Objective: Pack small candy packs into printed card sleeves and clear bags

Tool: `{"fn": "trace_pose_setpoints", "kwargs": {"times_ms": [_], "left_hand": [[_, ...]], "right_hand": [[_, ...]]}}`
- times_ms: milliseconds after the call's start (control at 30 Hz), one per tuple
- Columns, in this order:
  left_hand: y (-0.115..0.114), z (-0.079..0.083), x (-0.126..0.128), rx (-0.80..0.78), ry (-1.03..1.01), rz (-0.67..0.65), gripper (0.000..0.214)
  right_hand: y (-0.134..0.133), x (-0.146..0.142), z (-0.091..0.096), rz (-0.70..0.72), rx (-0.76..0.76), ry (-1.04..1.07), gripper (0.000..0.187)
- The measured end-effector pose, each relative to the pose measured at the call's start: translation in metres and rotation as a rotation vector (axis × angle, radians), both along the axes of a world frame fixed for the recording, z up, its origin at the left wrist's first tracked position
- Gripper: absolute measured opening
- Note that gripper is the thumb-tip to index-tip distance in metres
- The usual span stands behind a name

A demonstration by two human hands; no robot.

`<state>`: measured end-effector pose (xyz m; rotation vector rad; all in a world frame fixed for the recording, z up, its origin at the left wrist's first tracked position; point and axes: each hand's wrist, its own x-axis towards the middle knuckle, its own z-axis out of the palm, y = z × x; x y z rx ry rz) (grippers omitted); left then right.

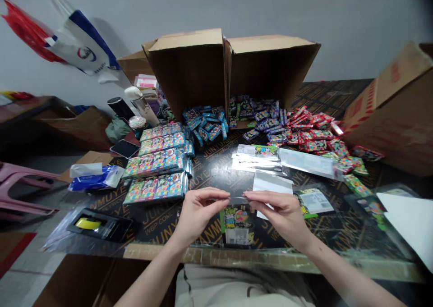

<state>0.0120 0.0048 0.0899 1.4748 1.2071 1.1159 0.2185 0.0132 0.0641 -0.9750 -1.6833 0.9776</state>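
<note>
My left hand (199, 210) and my right hand (279, 212) pinch the top edge of a clear plastic bag (237, 223) from either side, just above the table's near edge. The bag holds a colourful printed card. Both hands' fingers are pressed together on the bag's upper strip. A white paper slip (272, 183) lies just behind my right hand. Filled, stacked packs (157, 169) lie in rows to the left of my left hand.
Two open cardboard boxes (230, 68) lie on their sides at the back, with blue packets (206, 124) and red packets (313, 131) spilled before them. Empty clear bags (284, 160) lie mid-table. Another box (395, 113) stands right. A tape dispenser (98, 223), tissues (93, 178) and bottles (137, 106) sit left.
</note>
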Motion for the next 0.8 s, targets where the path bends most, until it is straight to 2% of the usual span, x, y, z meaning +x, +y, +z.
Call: {"fn": "trace_pose_setpoints", "kwargs": {"times_ms": [133, 200, 267, 367, 467, 533, 600, 700, 800], "left_hand": [[-0.006, 0.000, -0.001, 0.288, 0.181, -0.061, 0.013], [-0.009, 0.000, -0.003, 0.371, 0.259, -0.103, 0.015], [-0.009, 0.001, -0.003, 0.355, 0.284, -0.095, 0.010], [-0.002, 0.005, -0.003, 0.203, 0.250, -0.070, 0.008], [0.004, 0.011, 0.000, 0.075, 0.177, -0.112, 0.011], [0.004, 0.014, 0.001, 0.079, 0.156, -0.138, 0.010], [0.001, 0.014, 0.001, 0.152, 0.204, -0.144, 0.010], [-0.005, 0.008, 0.000, 0.335, 0.344, -0.140, 0.010], [-0.007, 0.000, -0.002, 0.426, 0.390, -0.139, 0.010]], "right_hand": [[-0.001, 0.001, -0.002, 0.037, 0.142, -0.043, 0.021], [-0.001, 0.002, -0.004, 0.084, 0.184, -0.092, 0.025], [-0.001, 0.003, -0.002, 0.092, 0.189, -0.127, 0.024], [0.000, 0.001, 0.008, 0.078, 0.160, -0.156, 0.020], [0.004, -0.002, 0.022, 0.119, 0.037, -0.184, 0.015], [0.006, -0.003, 0.029, 0.145, -0.037, -0.191, 0.016], [0.006, -0.003, 0.029, 0.151, -0.049, -0.191, 0.016], [0.001, 0.000, 0.017, 0.132, 0.062, -0.195, 0.016], [-0.006, 0.005, -0.001, 0.127, 0.273, -0.208, 0.031]]}}
